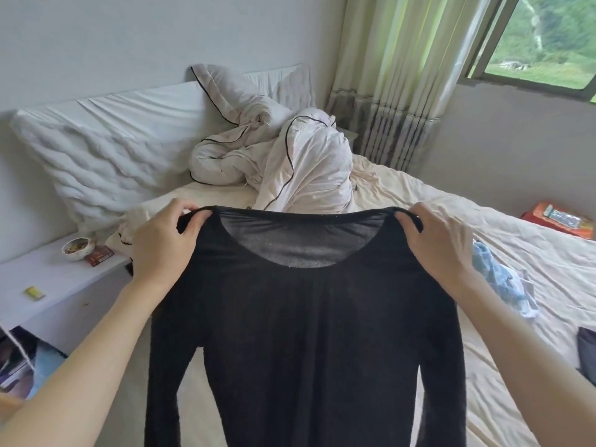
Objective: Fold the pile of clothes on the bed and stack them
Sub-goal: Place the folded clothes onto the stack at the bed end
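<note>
A home bedroom: bed (467, 221), pillow (106, 146), curtain (403, 75), apparently a bedside shelf (48, 272).

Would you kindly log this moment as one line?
left hand grips shoulder | right hand grips shoulder | black top held up, unfolded

Two bare forearms enter from about seven and five o'clock, sleeveless as far as the frame shows, ending in the left hand (161, 240) and right hand (440, 246), both without rings, watches or gloves.
</note>
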